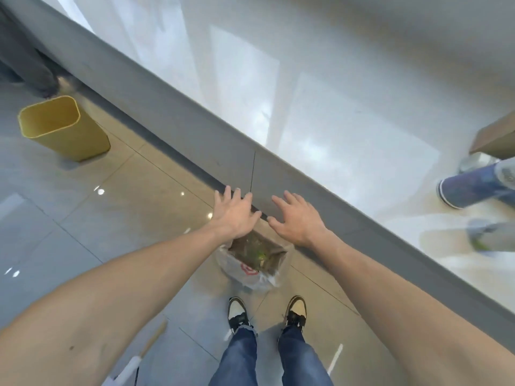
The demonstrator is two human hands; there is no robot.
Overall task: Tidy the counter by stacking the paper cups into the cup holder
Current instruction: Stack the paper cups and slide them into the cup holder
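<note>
From my remote seat, the view runs left to right: a yellow bin (62,128) stands on the tiled floor, then the grey front edge of the white counter (334,107) cuts across on a diagonal. Below it, the person's left hand (237,211) and right hand (296,220) hang side by side just in front of that edge, above a lined waste bin (257,259) by the shoes. Both hands are empty, fingers spread wide and palms down; whether the fingertips touch the counter face I cannot tell. At far right lie the blurred paper cups: a dark blue cup (471,186) on its side and a pale cup (490,236) nearer the edge, beneath a brown box (496,137) (the holder, perhaps, though I cannot confirm it). I judge no cup is yet gathered; the next move calls for a reach rightward to the cups.
</note>
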